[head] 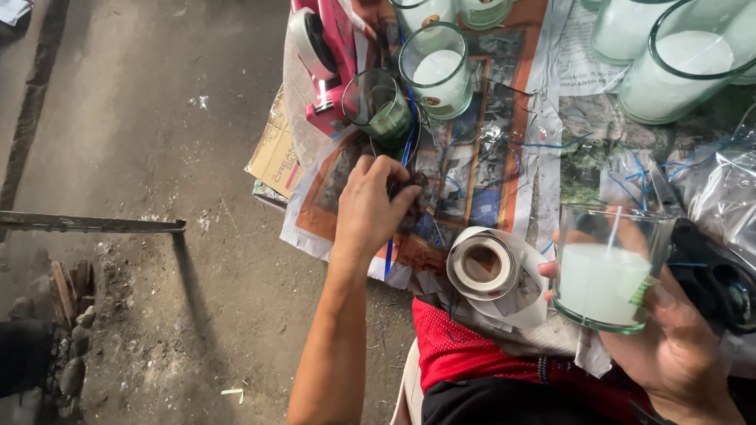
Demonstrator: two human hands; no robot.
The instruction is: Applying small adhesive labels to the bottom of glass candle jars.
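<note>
Hands at newspaper's near edge: my right hand (669, 346) wraps a clear glass white-wax candle (608, 267), which I'd keep upright, while left fingers (391, 182) pinch something small, dark, unidentifiable.

The left hand (368, 206) closes over a small dark object (408, 187) on the newspaper (504, 149); most of it is hidden under the fingers, so its kind cannot be told. The right hand (669, 346) is cut off by the lower picture edge, its fingers partly screened by the glass candle jar (608, 267) it holds. At the top edge, several glass jars (630, 27) are cut off. A black object (720, 275) at the right edge is only partly seen. The pink device (327, 55) runs off the top.
</note>
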